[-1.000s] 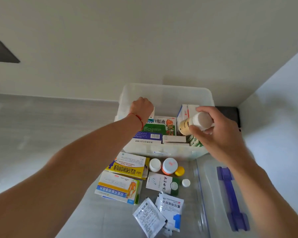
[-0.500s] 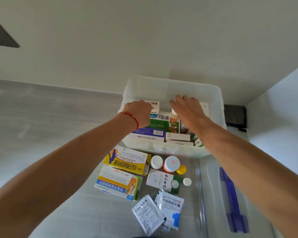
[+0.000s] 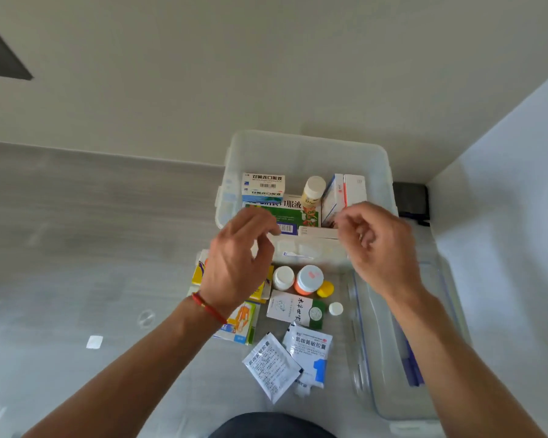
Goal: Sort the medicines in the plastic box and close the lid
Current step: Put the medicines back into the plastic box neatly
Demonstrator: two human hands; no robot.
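A clear plastic box (image 3: 307, 153) stands on the floor against the wall. Inside it are several medicine cartons and a yellow bottle with a white cap (image 3: 312, 191), which stands upright between a green carton (image 3: 285, 213) and a white-and-red carton (image 3: 342, 194). My left hand (image 3: 238, 263) hovers over the box's near edge with loosely curled fingers, holding nothing. My right hand (image 3: 380, 248) hovers at the box's near right corner, also without anything in it. On the floor in front lie white sachets (image 3: 298, 355), small bottles (image 3: 307, 279) and yellow cartons, partly hidden by my left hand.
The clear lid (image 3: 424, 390) with a purple handle lies on the floor to the right of the loose medicines. A dark object (image 3: 412, 200) sits in the corner behind the box. A white wall runs along the right side.
My right hand set the yellow bottle upright in the box and let go. Both hands pulled back out of the box toward me.
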